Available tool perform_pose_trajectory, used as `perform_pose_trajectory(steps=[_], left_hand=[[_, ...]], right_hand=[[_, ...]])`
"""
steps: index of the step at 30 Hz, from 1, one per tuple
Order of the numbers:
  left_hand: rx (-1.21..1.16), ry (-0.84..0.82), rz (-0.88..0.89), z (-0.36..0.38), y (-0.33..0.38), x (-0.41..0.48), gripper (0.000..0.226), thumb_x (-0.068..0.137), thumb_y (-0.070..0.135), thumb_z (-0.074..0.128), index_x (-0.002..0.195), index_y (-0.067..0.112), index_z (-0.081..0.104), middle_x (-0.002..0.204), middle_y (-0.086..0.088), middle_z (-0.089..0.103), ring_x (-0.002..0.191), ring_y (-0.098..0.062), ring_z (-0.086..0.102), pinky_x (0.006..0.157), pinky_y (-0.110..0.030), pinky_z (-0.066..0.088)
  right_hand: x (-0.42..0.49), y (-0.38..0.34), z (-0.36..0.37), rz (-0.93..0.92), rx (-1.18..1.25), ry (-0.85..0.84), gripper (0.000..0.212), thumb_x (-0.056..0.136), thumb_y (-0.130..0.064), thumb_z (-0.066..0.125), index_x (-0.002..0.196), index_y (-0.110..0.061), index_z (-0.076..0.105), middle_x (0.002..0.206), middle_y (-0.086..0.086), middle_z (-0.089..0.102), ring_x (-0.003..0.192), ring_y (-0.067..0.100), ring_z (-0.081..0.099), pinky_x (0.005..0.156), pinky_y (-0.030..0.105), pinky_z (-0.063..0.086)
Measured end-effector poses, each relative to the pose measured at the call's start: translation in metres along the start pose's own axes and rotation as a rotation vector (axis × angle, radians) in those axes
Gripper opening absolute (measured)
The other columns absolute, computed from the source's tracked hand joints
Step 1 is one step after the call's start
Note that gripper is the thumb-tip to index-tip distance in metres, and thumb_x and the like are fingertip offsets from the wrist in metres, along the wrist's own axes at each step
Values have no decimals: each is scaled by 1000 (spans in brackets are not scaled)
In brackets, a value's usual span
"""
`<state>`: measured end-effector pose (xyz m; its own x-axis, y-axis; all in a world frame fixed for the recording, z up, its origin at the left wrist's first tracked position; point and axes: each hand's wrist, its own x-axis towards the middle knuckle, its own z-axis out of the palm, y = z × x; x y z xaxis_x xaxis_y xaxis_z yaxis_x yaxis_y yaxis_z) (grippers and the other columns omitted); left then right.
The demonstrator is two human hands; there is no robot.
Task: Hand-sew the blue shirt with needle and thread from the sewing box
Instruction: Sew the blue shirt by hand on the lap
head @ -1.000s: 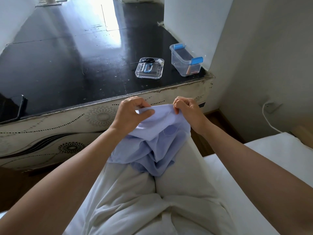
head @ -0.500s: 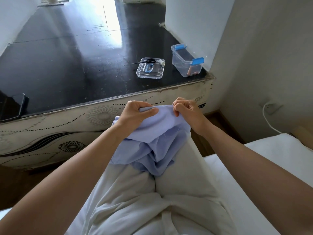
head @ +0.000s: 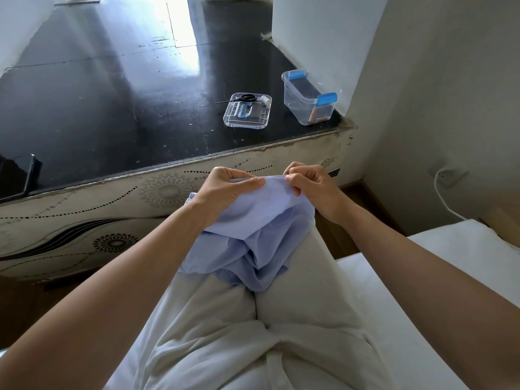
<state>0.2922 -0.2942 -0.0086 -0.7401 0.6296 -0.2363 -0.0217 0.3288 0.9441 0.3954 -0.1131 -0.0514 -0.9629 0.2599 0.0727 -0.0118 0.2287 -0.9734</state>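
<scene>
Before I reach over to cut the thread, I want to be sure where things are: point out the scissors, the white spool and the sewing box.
scissors (head: 247,97), head view, black handles.
white spool (head: 266,100), head view, its body.
sewing box (head: 297,106), head view, clear near wall.

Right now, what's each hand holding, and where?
Blue shirt, at its raised top edge: left hand grips with thumb over the fold, right hand pinches beside it.

head cam | wide-angle | faces forward and down | close over lap (head: 295,311) | black tabletop (head: 112,108) beyond
</scene>
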Motion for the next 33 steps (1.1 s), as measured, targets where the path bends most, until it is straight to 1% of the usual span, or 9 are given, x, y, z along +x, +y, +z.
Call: perform_pose_trajectory(steps=[2, 6, 8, 17, 21, 26, 29, 31, 33], left_hand=[[-7, -6, -12, 0, 1, 0, 4, 79, 26, 80, 80, 22, 79, 74, 1, 74, 65, -9, 63, 62, -23, 51], [-10, 5, -24, 2, 2, 0, 3, 79, 22, 80, 76, 23, 78, 71, 4, 73, 63, -8, 64, 60, -21, 50], [-24, 11, -26, 3, 2, 0, 4, 79, 20, 80, 75, 22, 78, 70, 4, 72, 63, -8, 63, 59, -21, 49], [-12, 31, -14, 6, 3, 0, 5, 79, 20, 80, 75, 20, 77, 65, 6, 70, 60, -7, 59, 57, -20, 46], [-5, 48, -4, 7, 3, 0, 6, 79, 20, 80, 74, 20, 77, 65, 5, 69, 61, -8, 58, 58, -20, 47], [18, 54, 22, 8, 4, 0, 14, 78, 20, 81, 66, 25, 76, 69, 0, 69, 68, -15, 59, 63, -28, 47], [28, 49, 35, 9, 4, 0, 13, 79, 19, 80, 68, 24, 75, 68, 1, 68, 67, -14, 59, 61, -26, 46], [29, 47, 40, 9, 4, -1, 13, 80, 18, 79, 68, 23, 75, 70, -1, 68, 67, -14, 57, 61, -26, 45], [27, 52, 40, 9, 3, -1, 14, 80, 19, 79, 67, 24, 76, 72, -4, 67, 67, -13, 57, 63, -27, 45]], right_hand=[[-1, 1, -1, 7, -11, -13, 43, 82, -43, 52, 61, -5, 49, 84, 12, 45, 84, 26, 48, 75, 35, 40], [-3, -2, 0, 5, -5, -37, 40, 80, -43, 52, 59, -8, 49, 82, 4, 45, 82, 20, 48, 71, 27, 41], [-3, -2, 1, 7, 2, -32, 40, 80, -42, 52, 59, -9, 49, 81, 3, 45, 81, 20, 48, 70, 25, 40], [-3, -3, 0, 11, 6, -32, 40, 80, -43, 53, 61, -8, 49, 83, 6, 44, 82, 22, 48, 67, 23, 41], [-3, -4, -1, 26, -18, -28, 34, 88, -28, 52, 62, -7, 49, 86, 10, 43, 82, 23, 47, 67, 22, 41], [-3, -4, -1, 18, -63, -29, 37, 92, -20, 51, 66, 7, 51, 86, 14, 41, 79, 22, 45, 66, 20, 40], [-2, -5, -1, 19, -100, -38, 35, 99, -9, 50, 67, 6, 51, 84, 12, 41, 77, 21, 44, 65, 19, 39], [-2, -4, -1, 30, -103, -48, 36, 100, -9, 49, 68, 7, 51, 85, 13, 40, 77, 22, 43, 66, 19, 38], [-3, -4, -1, 42, -82, -55, 36, 100, -12, 49, 66, 0, 50, 84, 11, 40, 77, 21, 43, 65, 19, 37]])
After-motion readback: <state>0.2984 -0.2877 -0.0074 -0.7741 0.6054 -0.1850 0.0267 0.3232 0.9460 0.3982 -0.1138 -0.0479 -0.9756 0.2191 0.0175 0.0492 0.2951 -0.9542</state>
